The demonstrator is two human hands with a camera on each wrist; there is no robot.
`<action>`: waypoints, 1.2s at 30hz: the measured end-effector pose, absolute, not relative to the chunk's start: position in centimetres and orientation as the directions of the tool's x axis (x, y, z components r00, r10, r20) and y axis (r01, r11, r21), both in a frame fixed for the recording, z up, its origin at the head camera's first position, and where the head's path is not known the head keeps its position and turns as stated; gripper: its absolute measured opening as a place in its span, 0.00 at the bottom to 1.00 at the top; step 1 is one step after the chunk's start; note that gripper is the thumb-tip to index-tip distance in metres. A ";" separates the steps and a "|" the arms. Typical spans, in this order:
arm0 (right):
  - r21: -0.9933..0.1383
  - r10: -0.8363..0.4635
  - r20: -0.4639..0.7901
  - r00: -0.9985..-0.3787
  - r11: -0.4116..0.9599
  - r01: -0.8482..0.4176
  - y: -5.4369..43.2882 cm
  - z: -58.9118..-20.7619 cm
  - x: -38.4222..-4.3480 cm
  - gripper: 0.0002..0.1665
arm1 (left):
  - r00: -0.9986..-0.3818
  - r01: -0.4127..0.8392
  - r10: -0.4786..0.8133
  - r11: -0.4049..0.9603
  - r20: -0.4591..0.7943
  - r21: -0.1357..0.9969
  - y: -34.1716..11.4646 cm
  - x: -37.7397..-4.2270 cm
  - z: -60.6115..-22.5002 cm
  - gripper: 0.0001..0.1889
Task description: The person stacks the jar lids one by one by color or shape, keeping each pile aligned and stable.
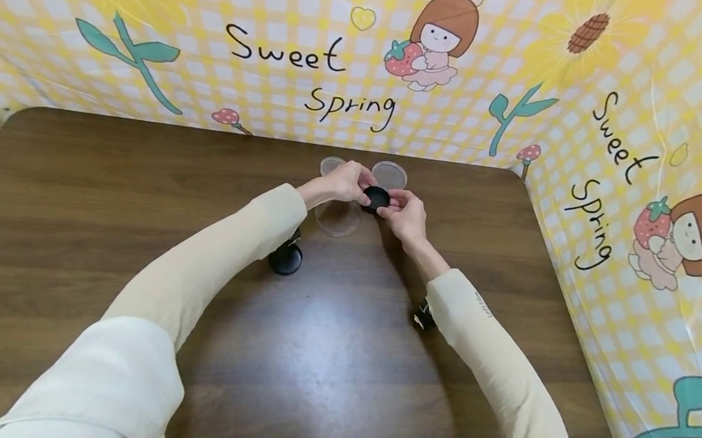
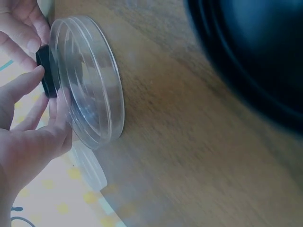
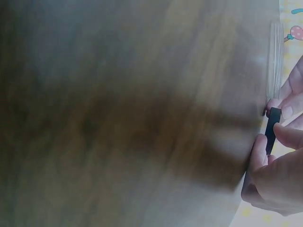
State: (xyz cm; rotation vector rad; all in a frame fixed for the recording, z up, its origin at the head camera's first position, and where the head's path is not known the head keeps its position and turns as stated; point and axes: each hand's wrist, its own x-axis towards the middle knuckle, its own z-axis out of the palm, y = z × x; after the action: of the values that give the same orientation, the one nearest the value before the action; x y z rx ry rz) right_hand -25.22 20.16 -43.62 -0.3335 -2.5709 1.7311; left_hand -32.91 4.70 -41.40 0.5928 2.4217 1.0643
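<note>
Both hands pinch a small black round lid (image 1: 376, 199) by its opposite edges, above the far part of the table. My left hand (image 1: 347, 182) grips its left side and my right hand (image 1: 403, 215) its right side. Seen edge-on in the left wrist view, the lid (image 2: 46, 72) looks thin and flat. A clear round dish (image 1: 338, 219) lies just below the left hand. Two more clear round dishes stand behind the hands, one at the left (image 1: 331, 165), partly covered by the left hand, and one at the right (image 1: 390, 175).
A second black round piece (image 1: 286, 260) is by the left forearm, partly hidden by the sleeve. The brown wooden table (image 1: 344, 359) ends at a yellow checked cloth (image 1: 199, 84) behind and at the right. A small black device (image 1: 424, 315) shows at the right sleeve.
</note>
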 end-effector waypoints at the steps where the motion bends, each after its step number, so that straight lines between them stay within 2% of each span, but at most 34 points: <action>1: -0.920 0.188 -0.098 -0.977 0.357 0.161 20.1 -43.6 -25.2 0.24 | -0.821 0.207 0.531 0.618 -0.208 0.759 4.7 -32.9 -41.3 0.20; 18: -0.931 0.172 -0.110 -0.979 0.327 0.162 19.9 -43.0 -24.9 0.28 | -0.836 0.235 0.526 0.599 -0.155 0.766 4.5 -32.2 -41.0 0.22; 36: -0.927 0.147 -0.028 -0.989 0.367 0.081 19.0 -41.8 -24.0 0.29 | -0.852 0.252 0.519 0.525 -0.072 0.813 3.2 -30.4 -39.9 0.23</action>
State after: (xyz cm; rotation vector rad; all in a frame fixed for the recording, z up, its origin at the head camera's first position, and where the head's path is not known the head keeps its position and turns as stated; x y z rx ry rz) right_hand -23.98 19.04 -41.77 -0.2126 -2.5475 1.7218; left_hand -30.44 3.19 -39.86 0.6428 2.4626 1.2401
